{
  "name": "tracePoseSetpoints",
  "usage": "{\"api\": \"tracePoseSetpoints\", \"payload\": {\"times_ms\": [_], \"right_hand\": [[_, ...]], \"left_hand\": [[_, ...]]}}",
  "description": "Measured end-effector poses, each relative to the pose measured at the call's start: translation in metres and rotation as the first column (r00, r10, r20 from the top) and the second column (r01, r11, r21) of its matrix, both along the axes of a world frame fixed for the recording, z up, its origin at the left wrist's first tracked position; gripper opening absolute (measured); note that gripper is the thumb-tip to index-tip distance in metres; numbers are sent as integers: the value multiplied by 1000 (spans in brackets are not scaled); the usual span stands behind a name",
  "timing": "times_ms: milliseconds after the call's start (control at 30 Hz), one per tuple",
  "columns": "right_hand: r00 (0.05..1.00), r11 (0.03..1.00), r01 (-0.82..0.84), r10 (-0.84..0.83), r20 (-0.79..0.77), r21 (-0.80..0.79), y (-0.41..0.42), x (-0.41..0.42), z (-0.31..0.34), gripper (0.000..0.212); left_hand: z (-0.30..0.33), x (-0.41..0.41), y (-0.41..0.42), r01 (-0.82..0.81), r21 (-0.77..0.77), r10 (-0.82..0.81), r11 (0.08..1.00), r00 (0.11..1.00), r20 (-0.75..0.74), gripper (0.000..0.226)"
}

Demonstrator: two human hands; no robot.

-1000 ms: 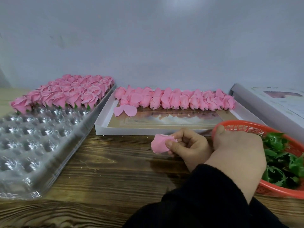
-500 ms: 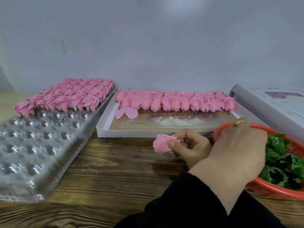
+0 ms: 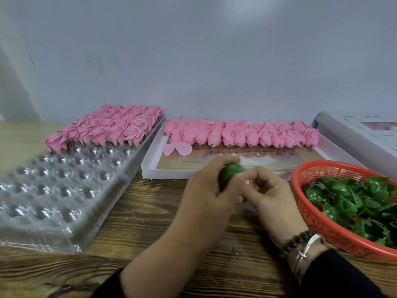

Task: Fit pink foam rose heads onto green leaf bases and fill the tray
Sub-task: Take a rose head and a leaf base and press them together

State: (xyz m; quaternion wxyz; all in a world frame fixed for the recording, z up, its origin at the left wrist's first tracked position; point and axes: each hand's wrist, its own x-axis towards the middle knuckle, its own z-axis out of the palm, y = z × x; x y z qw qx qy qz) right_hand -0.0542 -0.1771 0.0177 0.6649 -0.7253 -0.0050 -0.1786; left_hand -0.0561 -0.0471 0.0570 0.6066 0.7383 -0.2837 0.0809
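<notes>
My left hand (image 3: 209, 187) is closed on a green leaf base (image 3: 231, 172) in front of the white box. My right hand (image 3: 269, 190) meets it fingertip to fingertip and pinches a pink rose head (image 3: 247, 182), of which only a speck shows between the fingers. The clear plastic tray (image 3: 64, 244) lies at the left; finished roses (image 3: 111, 127) fill its far rows and the near cups hold nothing. Loose rose heads (image 3: 236, 134) line the back of the white box (image 3: 148, 168). More leaf bases (image 3: 354, 201) are piled in the red basket (image 3: 322, 229).
Two loose petals (image 3: 177, 148) lie in the box's left corner. A flat white carton (image 3: 365, 134) sits at the far right behind the basket. The wooden tabletop (image 3: 139, 222) shows between tray and hands. A grey wall closes the back.
My left hand has come back from the red basket with a leaf base and moved left of my right hand. The rose head, plainly visible before, is now hidden between both hands.
</notes>
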Motion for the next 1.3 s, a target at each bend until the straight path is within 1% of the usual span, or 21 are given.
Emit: {"api": "tracePoseSetpoints", "payload": {"times_ms": [33,67,100,167,233,300,400,500,600,667,767,867,900,1000,1100,1300], "right_hand": [[1000,1000,6,-6,10,-7,1,0,-1,11],[999,1000,25,-25,33,-8,1,0,-2,16],[997,998,57,-57,60,0,2,1,-4,19],[990,995,98,-98,104,2,1,2,-5,23],[988,994,111,-109,113,-18,2,-1,-3,23],[981,990,137,-133,139,-15,3,-6,0,21],[965,982,180,-188,180,58,5,-16,6,15],[958,974,175,-203,204,145,14,-23,10,7],[966,979,124,-155,205,159,28,-25,12,8],[972,985,100,-127,198,143,32,-24,11,6],[976,992,111,-120,181,56,33,-23,7,14],[973,990,136,-129,193,-27,29,-20,5,30],[971,987,151,-139,196,-50,27,-20,4,31],[970,974,178,-149,194,-140,25,-18,2,20],[963,961,203,-161,217,-187,26,-17,1,20],[961,951,224,-179,212,-214,24,-17,0,19]], "left_hand": [[-3,2,7,7,-53,-10,999,998,-57,12],[-8,5,12,-15,-123,-3,992,989,-149,14],[-12,8,17,-53,-192,-1,980,963,-271,21],[-20,17,22,-135,-281,-23,950,869,-494,31],[-24,26,23,-164,-349,-92,922,785,-613,33],[-26,33,25,-184,-447,-187,875,724,-664,32],[-28,39,28,-216,-549,-273,808,688,-672,32],[-31,40,27,-204,-592,-339,780,657,-673,31],[-32,40,25,-205,-635,-399,745,626,-670,30],[-34,41,24,-215,-646,-407,732,622,-669,31],[-36,41,23,-191,-601,-367,776,639,-676,32],[-37,37,19,-162,-536,-307,829,668,-677,30],[-38,36,18,-153,-523,-295,839,680,-671,30],[-38,33,15,-136,-496,-267,858,707,-655,29],[-38,30,13,-108,-484,-260,868,731,-631,30],[-40,28,13,-56,-440,-248,896,759,-602,30]]}}
